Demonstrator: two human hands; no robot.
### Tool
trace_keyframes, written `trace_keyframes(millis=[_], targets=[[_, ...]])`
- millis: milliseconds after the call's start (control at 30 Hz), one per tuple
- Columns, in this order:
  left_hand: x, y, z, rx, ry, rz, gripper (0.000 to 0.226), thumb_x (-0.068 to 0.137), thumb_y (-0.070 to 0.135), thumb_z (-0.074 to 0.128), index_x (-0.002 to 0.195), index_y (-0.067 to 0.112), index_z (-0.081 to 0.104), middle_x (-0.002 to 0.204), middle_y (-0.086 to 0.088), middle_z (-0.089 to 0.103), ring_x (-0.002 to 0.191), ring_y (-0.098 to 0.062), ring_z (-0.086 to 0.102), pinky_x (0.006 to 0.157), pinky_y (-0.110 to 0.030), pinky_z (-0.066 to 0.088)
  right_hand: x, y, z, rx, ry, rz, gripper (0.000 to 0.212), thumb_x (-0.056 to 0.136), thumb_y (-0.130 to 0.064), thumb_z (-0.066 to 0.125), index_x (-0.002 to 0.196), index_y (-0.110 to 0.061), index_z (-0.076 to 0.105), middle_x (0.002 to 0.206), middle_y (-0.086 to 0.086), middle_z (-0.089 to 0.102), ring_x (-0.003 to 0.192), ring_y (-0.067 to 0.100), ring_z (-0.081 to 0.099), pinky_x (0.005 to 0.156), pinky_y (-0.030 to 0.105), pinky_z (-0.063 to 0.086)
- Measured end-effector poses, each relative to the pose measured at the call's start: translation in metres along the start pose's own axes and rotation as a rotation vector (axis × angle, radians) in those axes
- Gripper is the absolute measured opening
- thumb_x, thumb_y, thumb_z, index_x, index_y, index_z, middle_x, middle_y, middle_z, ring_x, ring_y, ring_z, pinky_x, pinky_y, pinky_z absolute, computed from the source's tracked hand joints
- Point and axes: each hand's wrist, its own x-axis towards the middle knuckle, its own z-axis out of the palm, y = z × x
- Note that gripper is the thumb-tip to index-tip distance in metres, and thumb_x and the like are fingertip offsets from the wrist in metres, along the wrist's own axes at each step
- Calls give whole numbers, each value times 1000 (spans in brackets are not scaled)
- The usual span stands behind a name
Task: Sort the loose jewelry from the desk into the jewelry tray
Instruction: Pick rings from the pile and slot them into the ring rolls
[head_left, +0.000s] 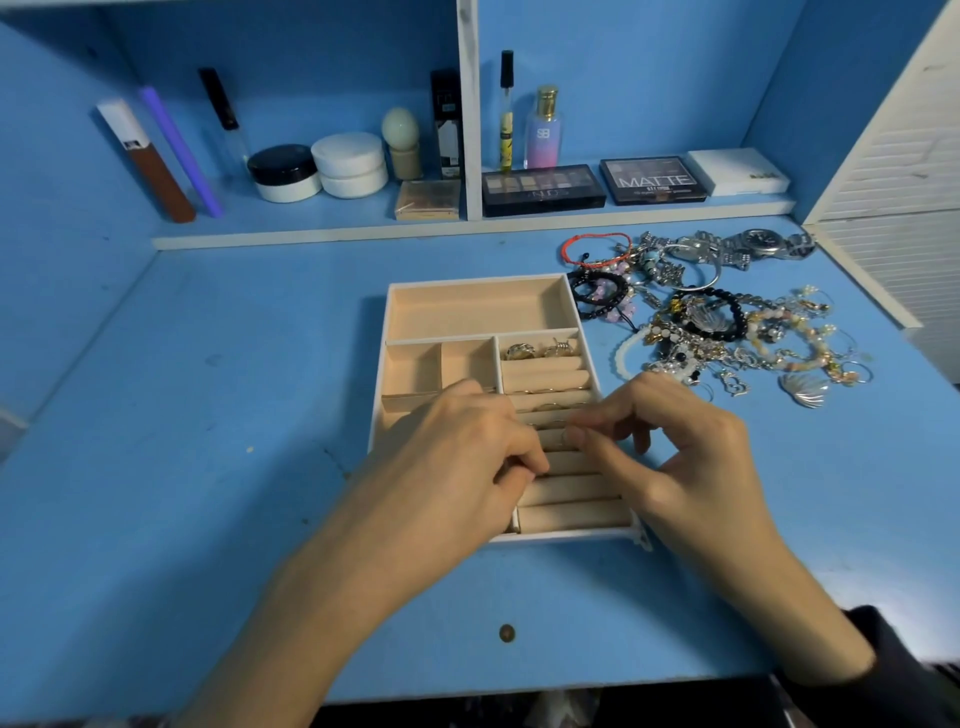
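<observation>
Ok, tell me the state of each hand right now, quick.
Left hand: fingers curled over the jewelry tray; whether they hold anything cannot be told.
Right hand: pinches a small ring above the ring rolls.

A dark sleeve (894, 661) covered the upper right forearm (779, 587), its cuff loose and creased. The left forearm (337, 597) was bare, as were the left hand (467, 447) and right hand (691, 452).

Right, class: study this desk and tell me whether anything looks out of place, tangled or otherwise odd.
The jewelry pile right of the tray is a tangled heap of overlapping bracelets, watches and earrings. One black bead bracelet lies against the tray's rim. A small brown disc sits alone near the desk's front edge.
</observation>
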Motion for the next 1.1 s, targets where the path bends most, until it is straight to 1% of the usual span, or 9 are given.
trace_keyframes(millis=[167,233,300,433,533,667,867,1000,1100], targets=[[4,-1,-3,-12,-63,-54,14,84,29,61,90,33,72,85,16,61,87,0,45,80,-29,46,-1,1,0,-20,-23,-15,3,72,-12,70,70,-14,68,64,-2,57,67,10,47,62,17,36],[6,-5,-4,-73,-66,-69,13,81,29,62,88,34,72,78,19,60,80,2,47,74,-18,43,-1,1,0,-35,-31,-30,4,73,-12,70,69,-13,68,64,-1,57,67,10,46,63,16,35],[9,-13,-3,-164,24,-92,14,79,25,64,85,34,71,68,23,58,72,3,48,63,-8,37,-1,1,0,-68,-40,-57,5,74,-13,70,69,-12,68,64,-1,57,67,12,46,63,16,34],[22,-26,9,-307,288,-144,21,79,14,65,84,33,70,67,17,59,60,-3,46,56,-8,34,-2,1,2,-136,-64,-134,4,74,-12,70,70,-12,69,69,-4,59,68,14,46,64,19,36],[26,-27,17,-324,374,-142,18,81,14,64,89,29,70,71,15,59,59,-4,45,56,-9,35,-3,2,1,-182,-93,-175,4,75,-13,69,71,-11,70,70,-4,58,69,17,47,63,25,39],[26,-29,19,-357,391,-132,16,83,14,62,92,25,70,73,10,62,58,-4,47,56,-7,36,-3,3,-1,-146,-136,-159,2,73,-11,70,72,-11,72,71,-2,59,71,21,50,64,27,41],[25,-29,18,-403,416,-131,16,84,13,63,91,26,70,73,10,64,57,-5,47,55,-7,34,-3,2,-3,-82,-169,-108,9,70,-6,69,73,-13,74,71,-1,59,73,17,49,70,16,37],[24,-29,18,-404,410,-124,15,84,14,62,92,24,70,72,11,63,57,-4,47,55,-7,34,-2,3,-3,-61,-187,-92,11,70,-7,68,73,-15,75,72,-2,57,74,18,49,70,18,38],[24,-29,18,-402,403,-125,16,84,15,62,92,25,70,72,11,63,56,-3,45,54,-7,33,-1,3,-5,-33,-209,-68,12,71,-8,69,75,-18,76,72,-2,57,76,16,49,71,15,36]])
